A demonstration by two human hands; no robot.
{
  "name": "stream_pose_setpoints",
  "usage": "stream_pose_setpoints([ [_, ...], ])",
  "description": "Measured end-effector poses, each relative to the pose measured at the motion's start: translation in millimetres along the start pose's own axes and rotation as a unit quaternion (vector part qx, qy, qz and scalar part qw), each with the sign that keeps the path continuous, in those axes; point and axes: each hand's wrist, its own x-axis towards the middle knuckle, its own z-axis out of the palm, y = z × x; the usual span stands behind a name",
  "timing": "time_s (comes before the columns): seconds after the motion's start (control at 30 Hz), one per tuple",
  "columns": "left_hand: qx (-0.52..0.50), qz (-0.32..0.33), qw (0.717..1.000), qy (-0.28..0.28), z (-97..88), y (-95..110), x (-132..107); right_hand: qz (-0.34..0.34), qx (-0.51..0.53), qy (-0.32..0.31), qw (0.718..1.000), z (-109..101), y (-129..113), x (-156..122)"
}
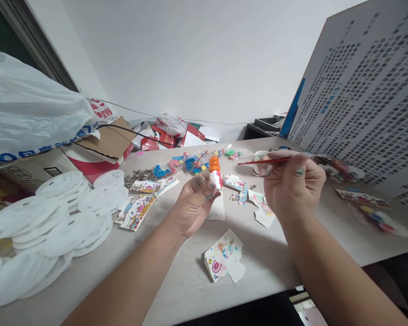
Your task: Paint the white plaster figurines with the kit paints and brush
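Near the middle of the view, my left hand [197,201] is closed around the lower part of a small figurine [216,174]. Its top is orange, and its lower part is white with a pink-red patch. To the right, my right hand [294,181] pinches a thin red paintbrush [265,161], its tip pointing left toward the figurine but apart from it. Paint smudges show on fingers of both hands. Below the hands lies a paint-stained piece of printed card [226,258]. Another stained card [261,208] lies beside my right wrist. A small white cup [261,155] is partly hidden behind my right fingers.
Stacked white plastic discs [71,226] cover the table's left side. Printed cards [138,210] and bags of coloured pieces [193,164] lie behind my left hand. A large printed board [360,99] stands at the right. Boxes and a white plastic bag [34,104] crowd the back left.
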Motion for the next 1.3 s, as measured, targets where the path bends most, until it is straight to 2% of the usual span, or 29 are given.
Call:
stream_pose_setpoints([
  [0.1, 0.011, 0.019, 1.000, 0.004, -0.4, -1, 0, 0.036, -0.024, -0.019, 0.999, -1, -1, -3],
  [0.17, 0.018, 0.033, 0.999, -0.001, -1.5, -2, 0, 0.037, -0.036, -0.046, 0.998, 0, -2, -7],
  [0.3, 0.043, 0.045, 0.998, -0.001, -2.8, -3, 2, 0.007, -0.071, -0.113, 0.991, 3, -5, -11],
  [0.5, 0.055, 0.067, 0.996, -0.001, -2.7, -4, 3, -0.064, -0.142, -0.147, 0.977, 7, -8, -12],
  [0.67, 0.070, 0.072, 0.995, -0.012, -3.6, -4, 4, -0.082, -0.138, -0.131, 0.978, 8, -8, -12],
  [0.87, 0.095, 0.088, 0.992, -0.001, -2.4, -2, 3, -0.105, -0.167, -0.149, 0.969, 7, -7, -11],
  [1.3, 0.135, 0.097, 0.986, 0.002, -6.3, -3, 4, -0.074, -0.135, -0.143, 0.978, 6, -8, -9],
])
